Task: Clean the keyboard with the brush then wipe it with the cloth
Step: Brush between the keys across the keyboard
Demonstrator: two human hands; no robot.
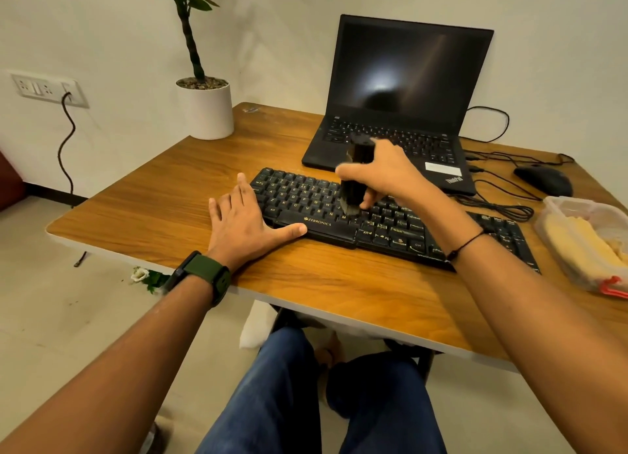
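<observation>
A black keyboard (306, 195) with gold lettering lies across the middle of the wooden table (153, 212). My right hand (387, 175) grips a black brush (355, 175) held upright, its bristles touching the keys near the keyboard's centre. My left hand (244, 226) rests flat on the table at the keyboard's left end, fingers spread, thumb against the front edge by the space bar. A yellow cloth (584, 239) sits in a clear plastic container (557, 209) at the right edge of the table.
An open black laptop (404, 90) stands behind the keyboard. A black mouse (543, 180) and tangled cables (503, 202) lie to the right. A potted plant (205, 109) occupies the far left corner. My legs are under the table's near edge.
</observation>
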